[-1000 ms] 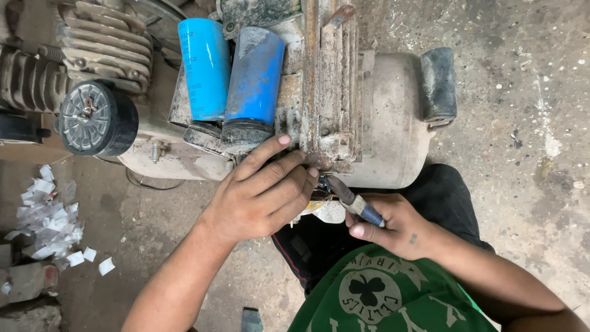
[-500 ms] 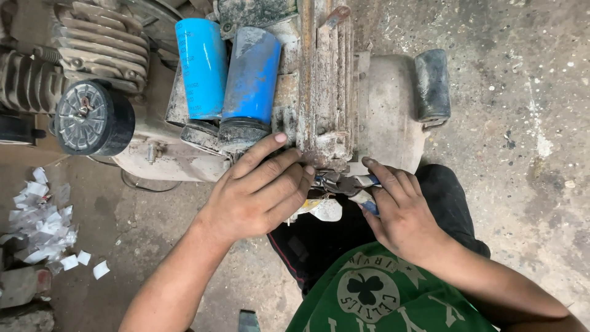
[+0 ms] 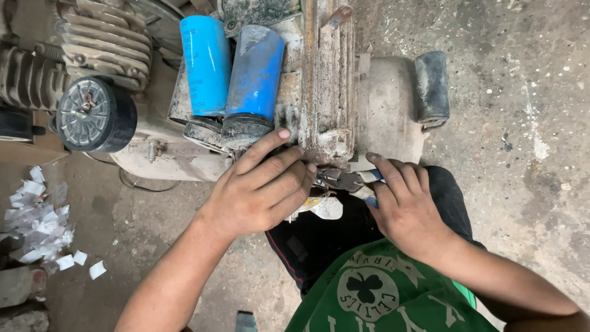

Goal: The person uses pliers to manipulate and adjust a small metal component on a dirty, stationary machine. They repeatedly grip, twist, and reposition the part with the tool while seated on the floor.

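Two hands at a rusty motor — left hand spread flat; right hand clamped on pliers between them

Both forearms are bare to the bottom edge of the view, with no sleeve, glove, watch or ring showing on the left hand or the right hand; the fingers are smudged with grime and the nails are cut short. The person wears a green T-shirt printed in white with a round emblem that has a dark clover leaf at its middle and a ring of lettering about it. A strip of brighter green shows at the shirt's right side, and below the hands are black trousers with a thin red line along one seam.
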